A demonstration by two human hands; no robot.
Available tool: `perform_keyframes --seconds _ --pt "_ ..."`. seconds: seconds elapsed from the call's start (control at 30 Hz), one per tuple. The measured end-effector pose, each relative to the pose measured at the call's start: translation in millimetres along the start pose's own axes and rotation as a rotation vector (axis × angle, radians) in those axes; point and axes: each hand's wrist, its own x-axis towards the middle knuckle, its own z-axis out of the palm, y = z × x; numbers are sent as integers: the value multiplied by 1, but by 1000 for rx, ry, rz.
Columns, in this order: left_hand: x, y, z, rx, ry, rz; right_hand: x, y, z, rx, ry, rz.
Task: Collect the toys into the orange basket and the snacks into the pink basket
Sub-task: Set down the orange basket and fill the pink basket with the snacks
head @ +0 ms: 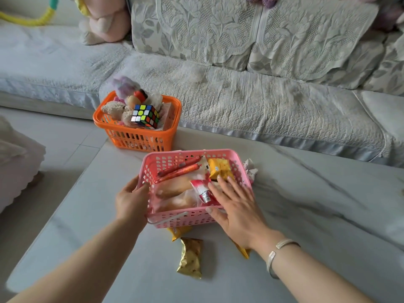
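Observation:
The pink basket (175,217) stands on the marble table and holds sausages (179,168), a yellow packet (220,168), bagged bread and a red-white sachet (202,190). My left hand (131,201) grips its left rim. My right hand (236,206) lies flat over the snacks at its right side, fingers straight. The orange basket (140,136) sits at the table's far corner with a puzzle cube (145,115) and plush toys in it. A gold snack packet (190,258) lies on the table in front of the pink basket.
Two more yellow packets (178,231) peek from under the pink basket's near side and my right wrist. A white wrapper (250,169) lies at its right. A sofa (262,101) with plush toys runs along the back. The table's left edge drops to the floor.

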Motion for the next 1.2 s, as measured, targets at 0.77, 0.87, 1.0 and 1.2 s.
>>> perform_keyframes --seconds 0.77,0.87,1.0,1.2 --pt "10 10 21 -89 212 59 101 146 45 -37 -76 343" --pt "12 6 24 -116 249 65 121 150 53 2 -114 296" --pt "10 3 27 -139 266 67 142 167 81 -67 -181 243" --pt "7 -1 30 -156 278 54 143 171 89 -82 -123 186"
